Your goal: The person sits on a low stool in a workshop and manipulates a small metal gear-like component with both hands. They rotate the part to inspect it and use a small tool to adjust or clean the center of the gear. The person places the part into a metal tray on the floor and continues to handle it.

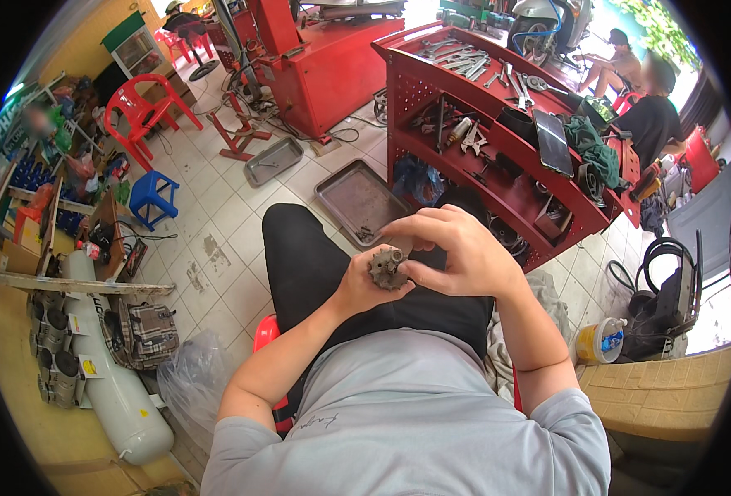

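My left hand (pixel 360 283) is wrapped round a greasy, round metal part (pixel 384 273) with a toothed rim and a small protruding fitting, held above my lap. My right hand (pixel 456 253) is closed at the part's right side, thumb against it and fingers bent over its top; whatever sits under those fingers is partly hidden. Just beyond my knees a metal tray (pixel 341 188) lies on the floor with a few small dark pieces (pixel 365 233) in it.
A red tool cart (pixel 407 99) with several wrenches stands ahead right. A smaller tray (pixel 273 161), blue stool (pixel 155 198) and red chair (pixel 138 112) are ahead left. A white cylinder (pixel 130 405) lies at left, a bucket (pixel 599 343) at right. People (pixel 647 116) sit at upper right.
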Tool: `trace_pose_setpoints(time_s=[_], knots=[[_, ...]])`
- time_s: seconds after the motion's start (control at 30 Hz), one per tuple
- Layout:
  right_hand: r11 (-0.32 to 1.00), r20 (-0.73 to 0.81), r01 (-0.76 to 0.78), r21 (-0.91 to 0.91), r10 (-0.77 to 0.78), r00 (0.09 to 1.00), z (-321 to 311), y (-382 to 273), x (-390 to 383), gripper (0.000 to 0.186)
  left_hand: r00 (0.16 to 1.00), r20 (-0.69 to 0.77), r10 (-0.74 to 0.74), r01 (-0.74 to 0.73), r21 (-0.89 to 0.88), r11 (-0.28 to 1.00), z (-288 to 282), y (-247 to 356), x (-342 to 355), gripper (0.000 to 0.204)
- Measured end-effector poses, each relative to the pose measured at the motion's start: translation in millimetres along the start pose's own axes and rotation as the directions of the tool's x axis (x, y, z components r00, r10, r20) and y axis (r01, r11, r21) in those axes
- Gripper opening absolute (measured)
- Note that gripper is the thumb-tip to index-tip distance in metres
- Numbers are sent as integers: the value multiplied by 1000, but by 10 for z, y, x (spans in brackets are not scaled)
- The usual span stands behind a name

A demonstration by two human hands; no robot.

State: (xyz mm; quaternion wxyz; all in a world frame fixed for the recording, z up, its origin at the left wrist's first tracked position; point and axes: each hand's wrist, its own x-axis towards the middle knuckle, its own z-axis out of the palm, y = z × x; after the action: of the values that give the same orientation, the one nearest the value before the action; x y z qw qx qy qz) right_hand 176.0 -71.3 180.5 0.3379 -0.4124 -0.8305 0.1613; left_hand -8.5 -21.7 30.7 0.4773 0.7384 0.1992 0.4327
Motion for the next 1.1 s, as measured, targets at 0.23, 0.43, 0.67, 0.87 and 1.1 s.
trace_pose_setpoints(time_s=[0.23, 0.43, 0.67, 0.87, 1.1], knots=[[1000, 60, -12, 6, 12, 998, -48, -19, 12, 18, 999, 30, -15, 14, 26, 1000, -24, 31, 3, 38], [999, 46, 32, -3, -31, 998, 7, 31, 3, 20, 1000, 14, -24, 24, -9, 1000, 2, 49, 11, 38], [997, -12, 73, -9, -73, 997, 16, 19, 3, 18, 1000, 16, -7, 7, -15, 1000, -1, 32, 11, 37], [998, 86, 23, -51, -18, 996, -55, 10, 12, 18, 1000, 10, -20, 19, 5, 1000, -1, 23, -4, 36], [999, 71, 27, -26, -25, 997, -22, 19, 4, 18, 1000, 17, -12, 12, -5, 1000, -4, 2, -1, 35]])
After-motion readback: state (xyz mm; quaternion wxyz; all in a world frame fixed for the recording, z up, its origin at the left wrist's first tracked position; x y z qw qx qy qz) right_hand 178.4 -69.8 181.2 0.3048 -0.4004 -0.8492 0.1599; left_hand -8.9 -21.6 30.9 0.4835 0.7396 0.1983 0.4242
